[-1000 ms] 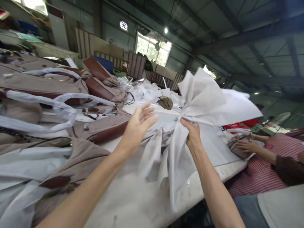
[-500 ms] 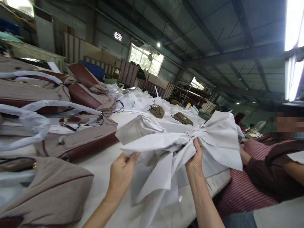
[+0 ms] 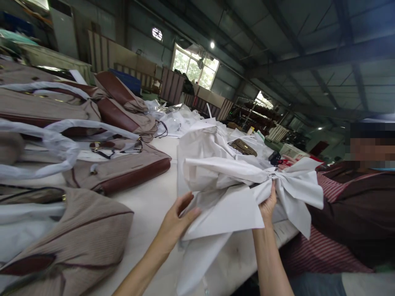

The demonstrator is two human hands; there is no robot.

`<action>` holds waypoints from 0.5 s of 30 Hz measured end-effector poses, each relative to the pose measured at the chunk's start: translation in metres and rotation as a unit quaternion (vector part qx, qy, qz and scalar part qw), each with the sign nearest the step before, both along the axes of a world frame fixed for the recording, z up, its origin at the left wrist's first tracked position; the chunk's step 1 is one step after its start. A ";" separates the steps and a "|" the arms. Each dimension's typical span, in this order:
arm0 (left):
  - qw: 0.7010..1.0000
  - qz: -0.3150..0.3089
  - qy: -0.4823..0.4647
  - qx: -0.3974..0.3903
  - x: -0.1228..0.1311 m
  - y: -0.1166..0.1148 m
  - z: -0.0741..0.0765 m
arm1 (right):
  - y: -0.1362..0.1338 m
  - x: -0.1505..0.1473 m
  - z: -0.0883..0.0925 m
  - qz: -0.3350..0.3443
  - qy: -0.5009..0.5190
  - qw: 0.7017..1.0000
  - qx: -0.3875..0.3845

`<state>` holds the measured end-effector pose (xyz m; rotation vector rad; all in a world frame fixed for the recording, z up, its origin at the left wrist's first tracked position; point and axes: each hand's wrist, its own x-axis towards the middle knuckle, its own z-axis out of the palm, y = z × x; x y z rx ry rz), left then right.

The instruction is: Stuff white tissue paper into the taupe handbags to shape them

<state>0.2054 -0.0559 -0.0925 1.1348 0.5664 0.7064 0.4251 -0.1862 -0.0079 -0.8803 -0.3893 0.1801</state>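
Observation:
My right hand [image 3: 268,204] is shut on a gathered bunch of white tissue paper sheets [image 3: 234,181], pinched near their middle so they fan out to both sides above the white table [image 3: 154,205]. My left hand [image 3: 177,222] is under the left part of the sheets, fingers spread and touching the lower sheet's edge. The sheets hang down over the table's front edge. Beige and brown handbags [image 3: 120,170] lie on the table to the left.
More handbags [image 3: 61,242] wrapped in white paper fill the left side. Further white paper [image 3: 179,121] and small brown pouches [image 3: 242,146] lie at the table's far end. A person in a striped shirt [image 3: 339,230] sits close on the right.
The paper bunch has swung down and leftward from raised to spread over the table. My left hand moved from open air to under the sheets. The view shifted.

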 end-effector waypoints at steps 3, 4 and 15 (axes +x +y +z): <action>0.997 0.052 0.014 0.060 0.013 0.005 0.008 | -0.003 -0.009 -0.010 0.017 -0.020 1.000 -0.005; 0.995 0.056 0.006 0.078 0.016 0.008 0.010 | -0.003 -0.010 -0.013 0.018 -0.023 1.000 -0.003; 0.991 0.094 -0.068 0.063 -0.007 0.044 0.043 | -0.026 -0.011 -0.050 -0.034 0.037 0.999 -0.018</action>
